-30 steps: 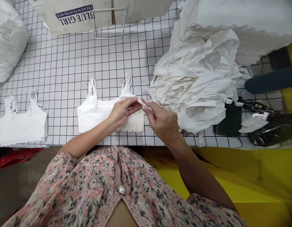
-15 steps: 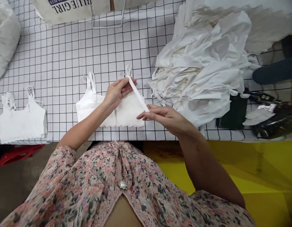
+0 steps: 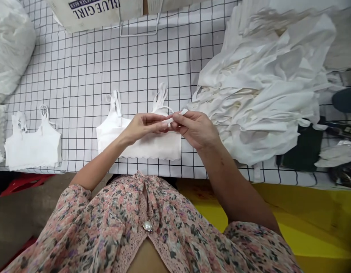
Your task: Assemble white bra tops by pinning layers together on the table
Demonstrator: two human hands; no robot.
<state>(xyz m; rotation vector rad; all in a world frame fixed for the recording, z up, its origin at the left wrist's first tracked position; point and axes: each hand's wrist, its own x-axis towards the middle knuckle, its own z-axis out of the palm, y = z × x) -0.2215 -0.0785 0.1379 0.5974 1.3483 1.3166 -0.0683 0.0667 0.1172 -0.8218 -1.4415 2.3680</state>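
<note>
A worker pinches a narrow white fabric strip (image 3: 178, 115) between both hands above a white cropped camisole (image 3: 141, 149) on a grid-patterned bench (image 3: 78, 76). The left hand (image 3: 144, 127) has its grip closed on the near end of the strip, while the right hand (image 3: 195, 129) holds it between thumb and forefinger, the free tip poking up past the knuckles. The strip sits just above the camisole's upper edge (the fingers hide most of its length, so any contact cannot be ruled out). Held at the fingertips like this, it appears to be kept up off the cloth so it can be handled on its own.

The smooth, soft camisole lies flat, its scalloped hem toward the person and its two looped straps (image 3: 159, 99) pointing away, apparently spread to keep it square and unwrinkled. A matching white top (image 3: 33, 148) lies flat in the same way to the left. To the right, a crumpled heap of white fabric pieces (image 3: 266, 91) rises near the right hand. A bulging white plastic sack (image 3: 10, 49) sits at the far left, and a cardboard carton printed BLUE GIRL (image 3: 92, 11) stands beyond a wire rack (image 3: 141, 22). A floral blouse with a pearl-like button (image 3: 147, 226) fills the foreground.
</note>
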